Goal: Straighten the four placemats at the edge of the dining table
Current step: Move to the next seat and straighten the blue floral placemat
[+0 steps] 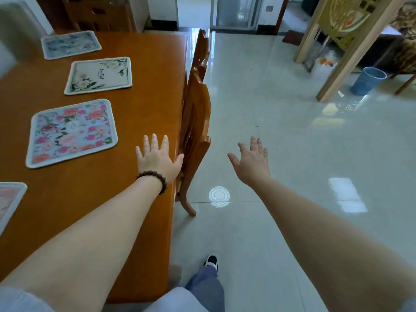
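Lying left of the open left hand (157,157), the floral placemat (72,132).

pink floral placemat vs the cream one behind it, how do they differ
The pink floral placemat is covered all over in pink and coral flowers on pale blue; the cream placemat is mostly plain, with flowers at its corners and script in the middle. The floral one lies nearer the left hand. Both lie flat and skewed on the table, untouched.

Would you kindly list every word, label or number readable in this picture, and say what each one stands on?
"Beautiful", roughly, in script: cream floral placemat; the small line beneath is too blurred to read.
Small central mark: pink floral placemat; too small to read.
Blue-grey placemat and the cut-off near placemat: no text visible.
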Demonstrator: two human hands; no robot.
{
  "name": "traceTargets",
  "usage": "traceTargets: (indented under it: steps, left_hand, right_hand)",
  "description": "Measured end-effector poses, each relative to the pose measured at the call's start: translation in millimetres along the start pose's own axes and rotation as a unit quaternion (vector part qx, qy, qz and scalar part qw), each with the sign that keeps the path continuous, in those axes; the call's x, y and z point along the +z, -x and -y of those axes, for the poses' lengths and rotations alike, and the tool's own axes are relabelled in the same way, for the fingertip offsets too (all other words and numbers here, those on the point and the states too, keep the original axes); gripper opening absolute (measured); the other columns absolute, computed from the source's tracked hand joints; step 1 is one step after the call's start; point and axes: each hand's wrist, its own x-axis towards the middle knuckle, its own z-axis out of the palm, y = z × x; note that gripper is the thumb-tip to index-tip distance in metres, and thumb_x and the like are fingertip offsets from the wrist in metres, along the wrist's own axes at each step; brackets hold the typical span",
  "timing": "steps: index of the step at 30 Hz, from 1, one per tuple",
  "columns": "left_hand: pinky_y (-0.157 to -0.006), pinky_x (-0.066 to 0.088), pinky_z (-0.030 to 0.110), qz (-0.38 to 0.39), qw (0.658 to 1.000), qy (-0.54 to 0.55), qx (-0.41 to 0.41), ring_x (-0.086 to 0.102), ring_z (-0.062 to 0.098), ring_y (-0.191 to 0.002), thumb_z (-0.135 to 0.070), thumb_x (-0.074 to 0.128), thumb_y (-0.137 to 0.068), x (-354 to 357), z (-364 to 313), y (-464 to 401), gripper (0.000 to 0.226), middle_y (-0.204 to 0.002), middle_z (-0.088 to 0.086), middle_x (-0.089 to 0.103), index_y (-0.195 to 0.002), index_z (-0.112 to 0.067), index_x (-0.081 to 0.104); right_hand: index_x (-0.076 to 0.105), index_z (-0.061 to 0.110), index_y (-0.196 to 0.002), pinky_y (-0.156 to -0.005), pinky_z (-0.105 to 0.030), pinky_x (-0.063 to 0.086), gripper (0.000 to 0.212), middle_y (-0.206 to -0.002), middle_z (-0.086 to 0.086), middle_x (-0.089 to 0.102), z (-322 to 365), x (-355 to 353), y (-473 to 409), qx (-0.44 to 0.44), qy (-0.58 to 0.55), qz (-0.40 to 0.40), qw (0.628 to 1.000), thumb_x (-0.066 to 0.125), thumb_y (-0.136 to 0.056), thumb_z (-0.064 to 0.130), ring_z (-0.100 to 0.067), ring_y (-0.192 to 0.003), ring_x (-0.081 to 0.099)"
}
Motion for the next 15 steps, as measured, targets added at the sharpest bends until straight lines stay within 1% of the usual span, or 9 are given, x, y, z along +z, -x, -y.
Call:
traceTargets:
  steps: [4, 8, 15]
  left_hand:
    - [-0.116, 0.005, 0.050, -0.014, 0.999, 0.005, -0.030, -0.002, 0.029, -0.146, -0.067, 0.025, -0.090, 6, -9, -34, 0.079, -0.160, 0.009, 0.005, -0.152, -0.022, 0.007]
    - [-0.116, 0.005, 0.051, -0.019, 0.997, 0.026, -0.069, -0.002, 0.029, -0.146, -0.067, 0.025, -0.090, 18, -11, -80, 0.079, -0.159, 0.010, 0.006, -0.152, -0.022, 0.006]
    - [-0.114, 0.005, 0.051, -0.004, 0.981, 0.076, -0.177, -0.001, 0.030, -0.146, -0.068, 0.029, -0.089, 33, -9, -174, 0.081, -0.159, 0.011, 0.006, -0.152, -0.021, 0.005]
  right_hand:
    - [0.027, 0.017, -0.148, -0.117, -0.045, -0.004, 0.060, -0.159, -0.016, 0.000, -1, -7, -49, -0.035, 0.004, -0.007, 0.999, 0.030, -0.098, 0.052, -0.028, -0.146, -0.007]
    - [0.028, 0.018, -0.147, -0.116, -0.045, -0.005, 0.060, -0.159, -0.016, 0.000, 8, 0, -117, -0.082, 0.017, -0.017, 0.996, 0.029, -0.098, 0.053, -0.028, -0.146, -0.008]
    - [0.023, 0.025, -0.149, -0.109, -0.041, -0.011, 0.069, -0.160, -0.010, 0.003, 56, 4, -249, -0.183, 0.075, -0.005, 0.980, 0.017, -0.094, 0.066, -0.028, -0.146, -0.006]
